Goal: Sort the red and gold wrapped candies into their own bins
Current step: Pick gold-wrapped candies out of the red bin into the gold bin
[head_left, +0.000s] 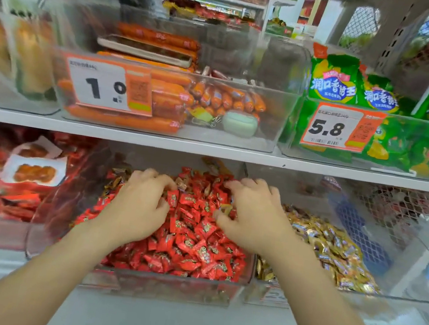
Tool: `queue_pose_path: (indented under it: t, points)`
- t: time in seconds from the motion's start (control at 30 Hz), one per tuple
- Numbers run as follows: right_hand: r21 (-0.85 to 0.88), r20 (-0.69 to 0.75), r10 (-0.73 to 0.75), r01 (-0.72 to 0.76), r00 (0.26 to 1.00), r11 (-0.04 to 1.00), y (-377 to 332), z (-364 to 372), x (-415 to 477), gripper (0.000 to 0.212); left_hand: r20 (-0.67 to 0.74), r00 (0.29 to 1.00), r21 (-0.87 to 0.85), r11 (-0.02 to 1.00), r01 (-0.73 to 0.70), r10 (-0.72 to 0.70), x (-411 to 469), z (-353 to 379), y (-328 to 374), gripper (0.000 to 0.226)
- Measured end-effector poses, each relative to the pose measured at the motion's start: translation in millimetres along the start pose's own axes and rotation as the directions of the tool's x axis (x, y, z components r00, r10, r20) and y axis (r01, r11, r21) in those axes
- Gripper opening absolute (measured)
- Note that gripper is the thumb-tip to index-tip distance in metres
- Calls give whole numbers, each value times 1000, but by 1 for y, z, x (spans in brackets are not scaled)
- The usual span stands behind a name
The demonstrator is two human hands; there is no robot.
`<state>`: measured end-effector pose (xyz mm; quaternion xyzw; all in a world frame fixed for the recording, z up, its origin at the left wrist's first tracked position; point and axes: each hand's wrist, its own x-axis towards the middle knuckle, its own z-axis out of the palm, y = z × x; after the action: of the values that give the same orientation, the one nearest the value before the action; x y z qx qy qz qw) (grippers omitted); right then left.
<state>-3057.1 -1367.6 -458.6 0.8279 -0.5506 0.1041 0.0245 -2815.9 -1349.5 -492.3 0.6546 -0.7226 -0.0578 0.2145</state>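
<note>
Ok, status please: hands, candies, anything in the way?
Left hand, right hand both in red candies, fingers curled, grip unclear. Gold candies in bin alongside, right. Gold strays at red pile's back left.

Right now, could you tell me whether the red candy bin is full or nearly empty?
Well filled: red candies heap across the clear bin, hiding its floor and reaching its front rim.

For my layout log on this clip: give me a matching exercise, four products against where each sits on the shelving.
Products:
1. red candies
2. gold candies
3. orange sausages
4. green snack bags

Places:
A. top row, right
B. bottom row, middle
C. top row, middle
D. bottom row, right

Pairs: 1-B, 2-D, 3-C, 4-A
</note>
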Motion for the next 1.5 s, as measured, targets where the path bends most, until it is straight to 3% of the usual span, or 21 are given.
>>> queue_pose_path:
  t: [0.07, 0.17, 0.33, 0.53, 0.63, 0.73, 0.8, 0.9, 0.97, 1.1, 1.23, 1.33, 1.4, 1.5]
  points:
    - [-164, 82, 12, 1, 997, 986, -3, 1, 6, 69, 47, 999, -5, 1000, -20, 20, 2, 3, -5, 42]
    - [-285, 108, 25, 7, 994, 958, -9, 6, 11, 69, 76, 993, -8, 996, -87, 87, 4, 6, -8, 42]
    - [-296, 72, 93, -68, 993, 953, -11, 6, 12, 57, 62, 990, -11, 992, -128, 129, 5, 9, -1, 38]
    - [65, -56, 149, -145, 987, 987, -2, 8, 6, 41, 3, 998, -32, 997, -66, 66, 18, 10, 6, 45]
    - [222, -126, 99, -70, 987, 973, -1, 8, -1, 34, 1, 1000, -61, 998, -19, 19, 32, 15, 6, 50]
    - [424, -201, 44, 46, 979, 904, 0, 7, -7, 28, 24, 1000, -86, 996, -7, 9, 48, 23, -1, 48]
    - [577, -233, 101, 54, 967, 815, -2, 5, -9, 25, 38, 999, -98, 995, -10, 13, 56, 27, -6, 42]
    - [774, -169, 201, 3, 965, 634, -5, 2, -7, 23, 106, 994, -70, 997, 23, -15, 64, 29, -13, 40]
    - [815, -76, 205, -58, 976, 576, -7, 2, -2, 20, 108, 993, -74, 996, 51, -42, 65, 31, -16, 32]
    - [828, -19, 186, -89, 982, 554, -18, 9, 11, 20, 35, 999, -83, 996, 23, -20, 63, 29, -17, 11]
    - [823, 80, 297, -231, 952, 519, -29, 9, 25, 34, 45, 997, -123, 991, -50, 56, 54, 23, -17, 12]
    - [671, 29, 308, -247, 951, 699, -32, 9, 33, 36, -27, 999, -208, 977, -41, 36, 47, 13, -15, 12]
    - [448, -60, 187, -141, 981, 883, -30, 13, 37, 35, -85, 996, -304, 953, 10, -37, 42, 2, -11, 11]
    - [163, 6, 77, -77, 997, 984, -34, 16, 43, 25, -92, 989, -405, 912, 69, -115, 32, -12, -9, 9]
